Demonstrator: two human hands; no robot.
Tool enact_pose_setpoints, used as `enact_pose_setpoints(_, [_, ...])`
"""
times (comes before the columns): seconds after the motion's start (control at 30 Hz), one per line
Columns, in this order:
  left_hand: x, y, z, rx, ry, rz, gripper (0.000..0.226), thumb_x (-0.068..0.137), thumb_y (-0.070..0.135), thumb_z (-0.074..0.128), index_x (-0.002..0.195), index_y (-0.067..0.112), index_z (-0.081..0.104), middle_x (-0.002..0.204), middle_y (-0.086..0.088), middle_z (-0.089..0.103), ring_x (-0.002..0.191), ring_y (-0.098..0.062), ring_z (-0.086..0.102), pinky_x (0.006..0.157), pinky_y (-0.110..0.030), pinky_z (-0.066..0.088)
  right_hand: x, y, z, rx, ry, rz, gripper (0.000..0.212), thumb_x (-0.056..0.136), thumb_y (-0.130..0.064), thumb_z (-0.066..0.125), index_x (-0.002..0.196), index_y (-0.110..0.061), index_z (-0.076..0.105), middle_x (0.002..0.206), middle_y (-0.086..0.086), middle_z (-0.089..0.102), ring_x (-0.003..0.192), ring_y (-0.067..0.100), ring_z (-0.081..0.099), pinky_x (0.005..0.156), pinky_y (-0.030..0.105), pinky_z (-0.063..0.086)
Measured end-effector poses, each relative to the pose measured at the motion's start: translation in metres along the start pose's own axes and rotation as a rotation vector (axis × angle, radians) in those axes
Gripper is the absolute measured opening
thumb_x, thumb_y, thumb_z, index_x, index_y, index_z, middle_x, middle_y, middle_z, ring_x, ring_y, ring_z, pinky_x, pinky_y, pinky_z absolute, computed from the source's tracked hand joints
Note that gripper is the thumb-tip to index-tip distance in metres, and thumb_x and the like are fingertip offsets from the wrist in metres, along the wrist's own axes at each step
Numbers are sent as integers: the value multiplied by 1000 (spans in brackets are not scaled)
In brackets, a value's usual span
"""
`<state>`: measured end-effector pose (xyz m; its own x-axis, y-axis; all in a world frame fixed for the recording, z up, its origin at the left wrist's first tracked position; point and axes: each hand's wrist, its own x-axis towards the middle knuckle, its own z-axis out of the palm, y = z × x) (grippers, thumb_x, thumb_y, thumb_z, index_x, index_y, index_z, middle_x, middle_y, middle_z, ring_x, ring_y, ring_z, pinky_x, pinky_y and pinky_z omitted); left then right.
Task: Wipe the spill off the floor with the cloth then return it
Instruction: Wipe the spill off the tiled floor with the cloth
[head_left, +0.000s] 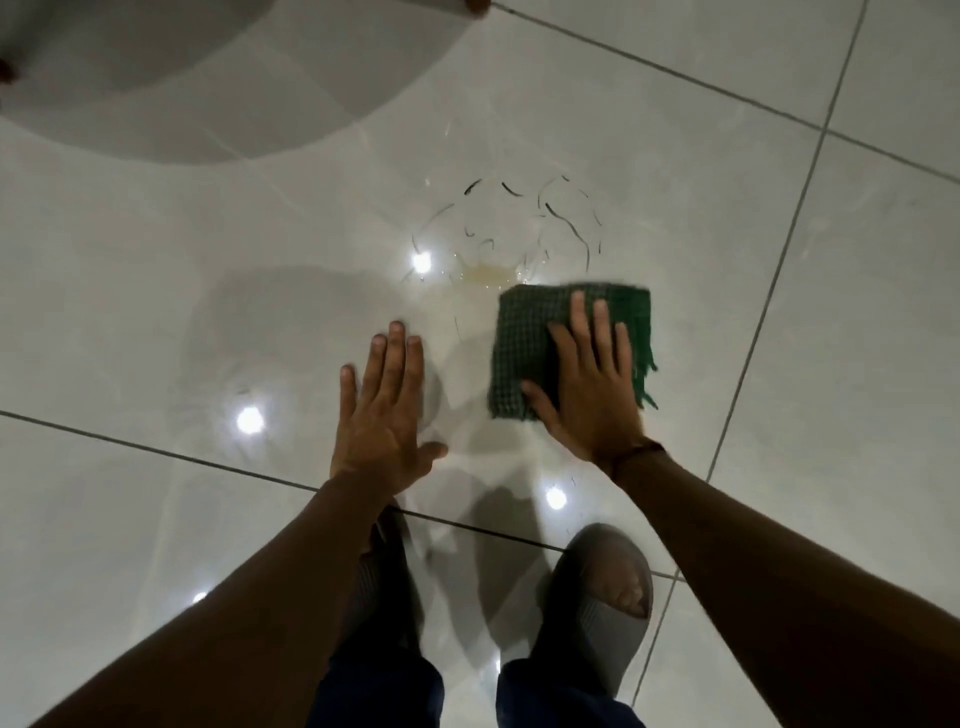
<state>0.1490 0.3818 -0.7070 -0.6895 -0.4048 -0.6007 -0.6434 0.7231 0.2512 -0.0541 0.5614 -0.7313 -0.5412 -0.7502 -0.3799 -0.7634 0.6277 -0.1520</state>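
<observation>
A folded green checked cloth (530, 338) with a fringe on its right side lies flat on the glossy grey floor tiles. My right hand (592, 384) presses down on it with fingers spread. Just beyond the cloth's far left corner sits a yellowish spill (485, 274), ringed by thin wet streaks (566, 218). My left hand (387, 410) is open, fingers apart, flat just above or on the tile to the left of the cloth, holding nothing.
My two feet in dark grey slip-on sandals (602, 587) stand at the near edge, below the hands. A large round shadow (208, 78) covers the far left floor. Dark grout lines (779, 270) cross the tiles. Ceiling lights reflect as bright spots (249, 420).
</observation>
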Motion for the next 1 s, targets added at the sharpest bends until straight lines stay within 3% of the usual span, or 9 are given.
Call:
enact_pose_setpoints(0.07, [-2, 2, 0, 11, -1, -19, 144, 81, 63, 80, 171, 16, -21, 178, -6, -35, 167, -29, -26, 135, -60, -3, 7, -31, 9, 52, 4, 35, 86, 108, -71, 21, 170, -12, 27, 183, 19, 9, 169, 47, 6, 136, 67, 1])
enact_pose_setpoints(0.23, [-4, 15, -3, 49, 81, 106, 141, 78, 76, 72, 173, 10, -9, 182, -12, -21, 169, -31, -15, 136, -62, 2, -80, -6, 35, -32, -70, 17, 77, 114, -61, 20, 176, -18, 8, 185, 12, 2, 170, 40, 6, 133, 68, 22])
enact_pose_setpoints(0.33, [6, 40, -1, 1, 107, 224, 149, 70, 90, 66, 174, 9, -3, 184, -13, -10, 170, -34, -7, 136, -60, 6, -76, 57, 17, 33, -43, 366, 81, 110, -62, 21, 175, -18, 3, 184, 14, 0, 170, 42, 3, 134, 68, 18])
enact_pose_setpoints(0.43, [22, 75, 9, 3, 113, 323, 153, 65, 87, 73, 174, 7, 1, 184, -13, -7, 171, -34, -5, 137, -56, 7, -8, 84, -3, 100, 83, 592, 82, 111, -63, 18, 176, -17, -1, 184, 18, -4, 170, 45, -2, 134, 70, 9])
enact_pose_setpoints(0.53, [34, 102, 15, 46, 84, 412, 157, 60, 80, 82, 173, 5, 4, 184, -15, -5, 171, -33, -4, 138, -52, 8, 23, 69, 1, 66, 120, 425, 81, 111, -65, 19, 176, -19, 1, 183, 17, -5, 170, 47, -1, 135, 68, -2])
enact_pose_setpoints(0.63, [41, 115, 13, 73, 16, 438, 160, 59, 76, 88, 173, 4, 1, 183, -17, -5, 170, -34, -3, 137, -52, 11, -61, 61, 28, 4, 10, 143, 81, 111, -68, 23, 176, -25, 1, 185, 14, -1, 171, 42, 2, 135, 70, 11])
enact_pose_setpoints(0.73, [44, 115, 10, 75, -8, 448, 161, 59, 78, 87, 173, 5, 0, 183, -16, -7, 170, -35, -5, 137, -52, 9, -134, 93, 33, 11, -55, 255, 80, 110, -70, 19, 175, -27, 0, 184, 13, 0, 170, 43, 3, 131, 70, 21])
enact_pose_setpoints(0.9, [48, 109, 13, 124, 6, 478, 159, 61, 88, 76, 173, 4, 1, 183, -17, -8, 170, -35, -4, 138, -52, 9, -28, 128, 7, 79, 125, 598, 81, 110, -64, 20, 176, -18, 8, 184, 20, 5, 169, 48, 6, 133, 72, 13])
enact_pose_setpoints(1.0, [45, 106, 12, 166, 0, 492, 158, 63, 89, 73, 173, 5, -4, 183, -16, -11, 170, -33, -7, 138, -49, 7, -33, 97, 22, 39, 139, 394, 80, 112, -64, 26, 176, -20, 7, 183, 20, 5, 169, 49, 6, 134, 72, 8])
